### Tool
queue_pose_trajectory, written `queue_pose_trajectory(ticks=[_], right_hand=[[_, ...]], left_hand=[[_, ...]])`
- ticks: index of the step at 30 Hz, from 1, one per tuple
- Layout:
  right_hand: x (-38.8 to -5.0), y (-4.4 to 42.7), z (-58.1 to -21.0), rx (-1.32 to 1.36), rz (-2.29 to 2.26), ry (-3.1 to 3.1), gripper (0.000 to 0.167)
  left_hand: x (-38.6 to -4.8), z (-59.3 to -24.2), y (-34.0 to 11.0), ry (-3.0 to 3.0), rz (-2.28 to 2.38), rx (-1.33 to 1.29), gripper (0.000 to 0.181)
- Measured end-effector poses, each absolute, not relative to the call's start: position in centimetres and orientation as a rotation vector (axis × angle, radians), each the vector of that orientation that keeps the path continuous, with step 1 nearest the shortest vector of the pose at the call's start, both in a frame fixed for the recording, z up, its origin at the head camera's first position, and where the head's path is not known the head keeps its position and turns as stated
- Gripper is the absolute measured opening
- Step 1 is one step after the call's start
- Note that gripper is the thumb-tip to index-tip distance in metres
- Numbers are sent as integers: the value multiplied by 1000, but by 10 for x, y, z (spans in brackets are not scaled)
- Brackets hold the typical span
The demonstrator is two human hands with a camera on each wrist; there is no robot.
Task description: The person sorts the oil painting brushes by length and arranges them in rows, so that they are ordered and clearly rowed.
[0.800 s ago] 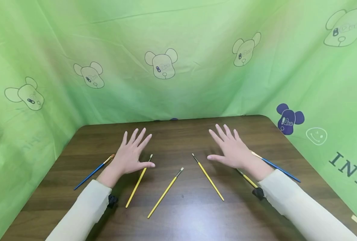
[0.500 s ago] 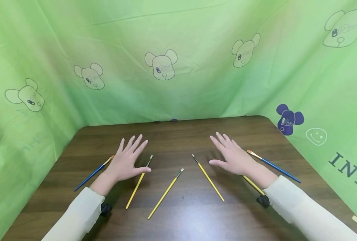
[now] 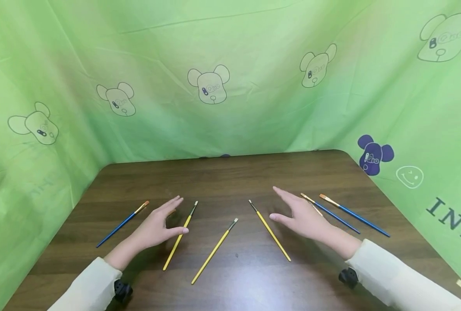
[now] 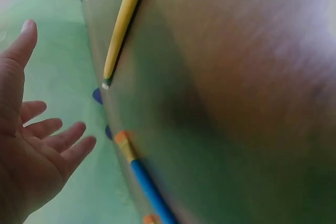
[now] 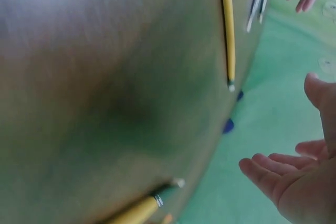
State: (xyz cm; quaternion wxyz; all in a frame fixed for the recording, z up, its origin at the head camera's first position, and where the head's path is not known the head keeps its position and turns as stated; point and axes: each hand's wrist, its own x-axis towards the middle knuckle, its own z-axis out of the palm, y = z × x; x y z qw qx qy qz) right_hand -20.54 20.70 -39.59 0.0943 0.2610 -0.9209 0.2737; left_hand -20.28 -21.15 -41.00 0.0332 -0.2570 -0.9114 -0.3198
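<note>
My left hand hovers over the table with fingers extended, holding nothing, beside a yellow-handled brush that its thumb overlaps. A blue brush lies to its left; in the left wrist view, the hand is apart from a blue brush and a yellow one. My empty right hand, thumb spread, is between a yellow brush and two blue brushes. The right wrist view shows this hand off the table, near a yellow brush.
Another yellow brush lies diagonally near the middle of the brown table. A green cloth with bear-head prints hangs behind the table and along both sides.
Both hands have drawn back toward the table's near side and outward, their fingers less spread. A second blue brush shows beside my right hand, while the yellow one under that arm is now hidden.
</note>
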Motion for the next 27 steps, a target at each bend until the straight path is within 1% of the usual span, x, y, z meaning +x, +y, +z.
queue_pose_trajectory(ticks=[5, 8, 13, 19, 27], right_hand=[[-200, 201, -407, 685, 1067, -2730, 67], [-198, 198, -411, 616, 1230, -2744, 63], [-195, 193, -412, 512, 1366, -2785, 58], [-196, 186, -417, 422, 1487, -2822, 53], [-202, 183, -426, 346, 1481, -2865, 50]], left_hand=[[-201, -419, -210, -2783, -1185, -718, 79], [-201, -422, -209, -2778, -1348, -611, 75], [-202, -429, -207, -2762, -1571, -454, 66], [-205, -435, -204, -2773, -1670, -307, 60], [-210, -441, -200, -2775, -1690, -290, 56]])
